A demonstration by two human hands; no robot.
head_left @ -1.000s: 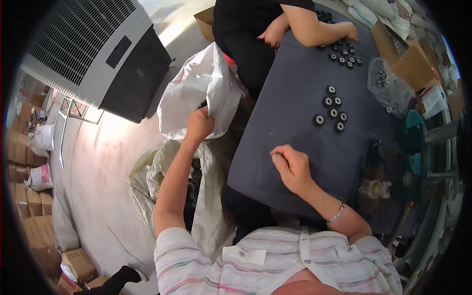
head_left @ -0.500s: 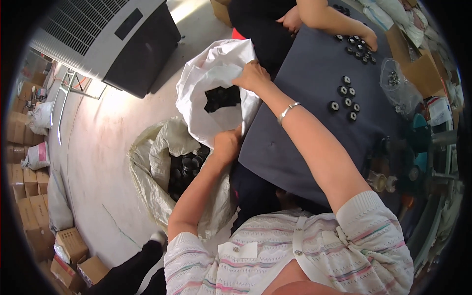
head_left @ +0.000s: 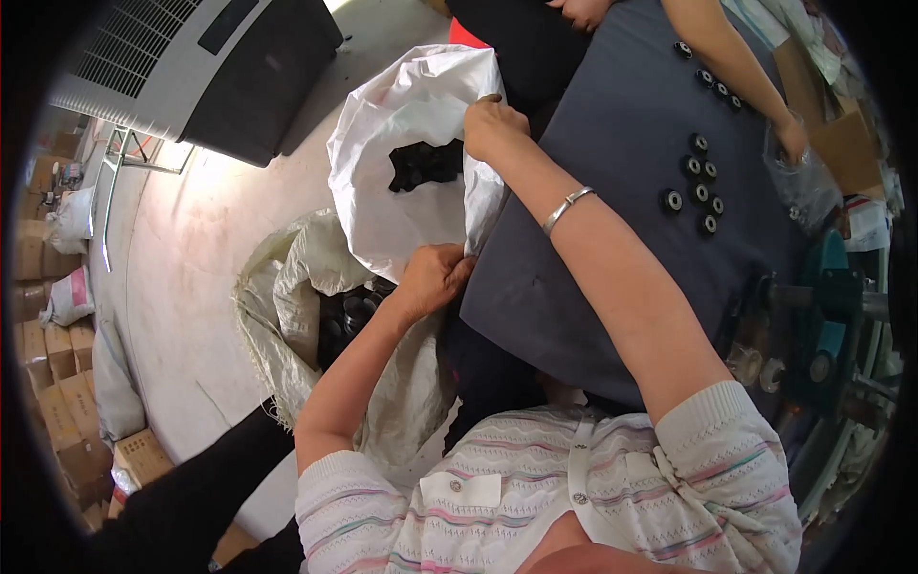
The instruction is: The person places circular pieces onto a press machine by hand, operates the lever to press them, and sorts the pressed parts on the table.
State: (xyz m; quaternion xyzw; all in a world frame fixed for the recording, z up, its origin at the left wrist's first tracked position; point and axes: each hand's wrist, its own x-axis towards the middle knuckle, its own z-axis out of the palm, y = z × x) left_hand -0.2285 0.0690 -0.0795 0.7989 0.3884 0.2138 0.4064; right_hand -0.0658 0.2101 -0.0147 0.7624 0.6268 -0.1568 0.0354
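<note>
A white woven sack (head_left: 402, 124) stands open beside the dark grey table (head_left: 612, 143), with a heap of black round parts (head_left: 426, 165) at its bottom. My left hand (head_left: 432, 279) grips the sack's near rim. My right hand (head_left: 492, 126), with a metal bangle on the wrist, grips the rim on the table side. The two hands hold the mouth spread apart. Below it a second, off-white sack (head_left: 306, 287) lies open on the floor with more black round parts (head_left: 349, 316) inside.
Several black ring-shaped parts (head_left: 696, 187) lie on the table. Another person's arm (head_left: 736, 72) reaches across its far side. A large grey and black appliance (head_left: 201, 67) stands on the floor at upper left. Cardboard boxes (head_left: 57, 383) line the left edge. Teal machinery (head_left: 827, 306) stands at right.
My right hand left the table and took the white sack's rim. My left hand shifted from the sack's upper edge to its near rim. The view has tilted left over the sacks.
</note>
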